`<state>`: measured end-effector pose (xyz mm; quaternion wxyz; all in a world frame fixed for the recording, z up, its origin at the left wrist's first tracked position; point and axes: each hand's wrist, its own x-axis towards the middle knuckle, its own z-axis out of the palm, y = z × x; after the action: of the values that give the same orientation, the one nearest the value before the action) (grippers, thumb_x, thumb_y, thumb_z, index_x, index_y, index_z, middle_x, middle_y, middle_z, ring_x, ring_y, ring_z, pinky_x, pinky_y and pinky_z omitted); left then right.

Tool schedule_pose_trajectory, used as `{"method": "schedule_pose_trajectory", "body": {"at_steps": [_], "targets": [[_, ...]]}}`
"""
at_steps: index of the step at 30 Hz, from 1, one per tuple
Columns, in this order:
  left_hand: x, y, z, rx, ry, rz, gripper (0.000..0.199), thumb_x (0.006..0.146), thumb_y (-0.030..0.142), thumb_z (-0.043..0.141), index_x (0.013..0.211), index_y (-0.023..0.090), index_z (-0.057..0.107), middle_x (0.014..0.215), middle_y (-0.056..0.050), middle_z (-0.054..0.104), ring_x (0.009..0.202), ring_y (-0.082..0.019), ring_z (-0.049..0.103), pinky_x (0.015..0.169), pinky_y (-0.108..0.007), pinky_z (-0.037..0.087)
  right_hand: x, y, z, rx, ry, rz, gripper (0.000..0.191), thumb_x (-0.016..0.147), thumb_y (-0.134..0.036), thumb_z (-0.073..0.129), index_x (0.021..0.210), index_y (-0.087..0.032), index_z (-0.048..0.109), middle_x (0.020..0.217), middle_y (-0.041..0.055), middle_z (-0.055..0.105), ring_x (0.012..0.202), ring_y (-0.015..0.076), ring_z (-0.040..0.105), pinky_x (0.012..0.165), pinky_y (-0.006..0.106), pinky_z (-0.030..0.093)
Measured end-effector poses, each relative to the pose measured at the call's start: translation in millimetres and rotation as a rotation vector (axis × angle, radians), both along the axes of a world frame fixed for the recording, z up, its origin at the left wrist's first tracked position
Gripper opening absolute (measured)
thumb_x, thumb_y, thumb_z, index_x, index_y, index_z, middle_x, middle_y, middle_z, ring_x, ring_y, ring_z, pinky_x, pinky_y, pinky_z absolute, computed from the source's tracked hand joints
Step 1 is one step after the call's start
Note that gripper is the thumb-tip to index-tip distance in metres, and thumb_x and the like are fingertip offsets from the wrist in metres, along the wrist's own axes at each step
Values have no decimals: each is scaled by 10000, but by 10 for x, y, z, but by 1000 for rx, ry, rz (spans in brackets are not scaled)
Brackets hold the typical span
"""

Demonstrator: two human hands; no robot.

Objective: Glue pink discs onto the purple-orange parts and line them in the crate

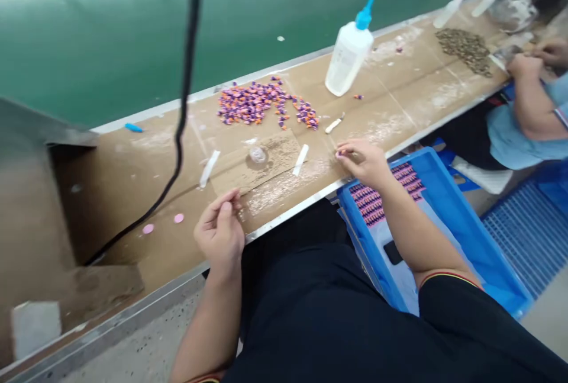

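My left hand (219, 232) rests at the table's near edge, with thumb and forefinger pinched together; anything between them is hidden. My right hand (361, 164) pinches a small pale piece (339, 154) above the edge. A heap of purple and orange beads (261, 102) lies on the brown table (377, 90), beyond both hands. Two pink discs (178, 218) lie left of my left hand. Nearby are a square of cardboard (261, 161) and white sticks (300, 160). A glue bottle with a blue nozzle (349, 54) stands farther back.
A blue crate (426, 223) holding rows of purple-pink items sits below my right forearm. At the right, a co-worker's hands (526, 66) work beside a heap of grey-brown granules (465, 51). A black cable (180, 134) hangs in front, and a metal hopper (31, 193) stands at the left.
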<state>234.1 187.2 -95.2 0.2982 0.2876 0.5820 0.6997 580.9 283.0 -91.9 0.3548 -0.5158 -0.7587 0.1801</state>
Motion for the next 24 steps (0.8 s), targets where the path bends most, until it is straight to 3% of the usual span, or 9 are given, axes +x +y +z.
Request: {"method": "schedule_pose_trajectory", "body": {"at_steps": [4,6,8,11,14,19,24], "targets": [[54,83,95,-12,48,56,182,655,353,832,780,220,830,824,-69,832,748,-211,731,621,-303,511,1121,-400,-93,-70,132,-605,257,989,-429,694,1135,-220,730,1072,84,830,960,237,814,951,401,662],[91,117,151,-15,42,56,145,613,305,815,739,237,832,795,-56,827,730,-218,717,621,-314,490,1648,-676,-182,-254,39,-900,263,974,-357,661,1163,-181,709,1085,113,830,952,229,819,931,366,657],[128,136,204,-22,37,34,128,597,273,807,720,261,843,784,-40,825,723,-213,703,638,-324,477,2016,-918,-298,-453,-73,-1069,253,954,-311,649,1137,-151,719,1035,130,832,907,234,816,903,356,652],[175,145,265,-24,66,19,126,601,271,793,706,297,856,764,-19,820,670,-197,665,646,-347,451,2284,-1126,-496,-619,-178,-1124,182,915,-277,676,996,-143,767,842,116,810,841,264,796,917,387,636],[204,146,300,-36,110,25,131,605,277,782,703,314,860,754,-17,815,635,-194,642,650,-364,435,2382,-1167,-676,-740,-291,-1118,174,903,-230,661,941,-152,812,781,116,798,943,294,792,983,394,610],[214,142,310,-67,141,22,157,595,280,780,716,327,867,767,-10,814,622,-180,614,675,-375,426,2470,-1113,-869,-871,-475,-1074,304,908,-157,625,1071,-114,878,1070,212,846,1179,364,779,1075,431,580],[236,159,308,-84,158,28,164,596,288,777,728,324,866,767,-6,803,635,-183,610,685,-379,420,2523,-1087,-958,-913,-580,-1037,357,923,-179,639,1176,-101,878,1147,255,833,1179,364,786,1043,418,600]]}}
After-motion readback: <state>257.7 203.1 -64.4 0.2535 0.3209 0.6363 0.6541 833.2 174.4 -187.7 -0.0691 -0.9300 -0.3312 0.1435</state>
